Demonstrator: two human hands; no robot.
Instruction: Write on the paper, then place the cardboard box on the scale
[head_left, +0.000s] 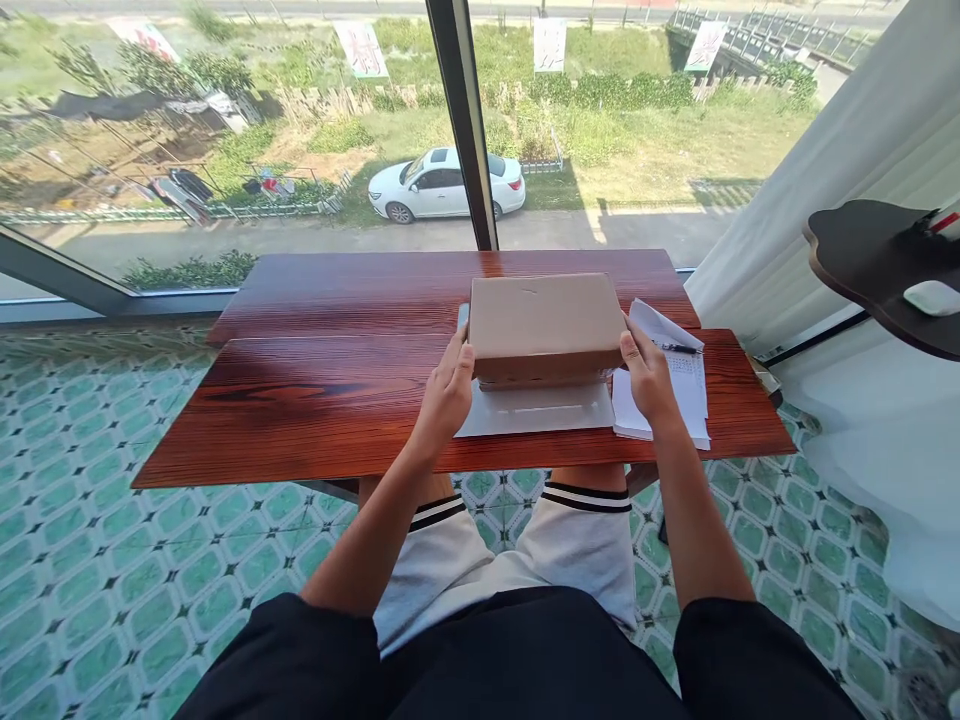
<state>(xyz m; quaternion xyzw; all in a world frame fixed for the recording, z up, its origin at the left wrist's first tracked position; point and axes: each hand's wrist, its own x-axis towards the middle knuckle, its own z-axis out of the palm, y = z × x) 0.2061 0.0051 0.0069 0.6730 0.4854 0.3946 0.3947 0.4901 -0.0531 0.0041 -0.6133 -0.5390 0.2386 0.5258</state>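
On the red-brown wooden desk (315, 400) a closed cardboard box (545, 322) sits above a white sheet (536, 410), clasped at its ends by both hands, left hand (448, 392) and right hand (649, 380), forearms extended, beside papers (686, 385) carrying a pen (679, 348).

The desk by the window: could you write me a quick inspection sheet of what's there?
Surface: reddish wooden table, two boards, by a window.
Job's things: brown cardboard box gripped at both ends, above a white sheet.
Clutter: stack of papers with a pen right of the box.
Hands: left hand on the box's left end; right hand on its right end.
Cables: nothing seen.
Surroundings: green patterned floor tiles, white curtain, white car outside.
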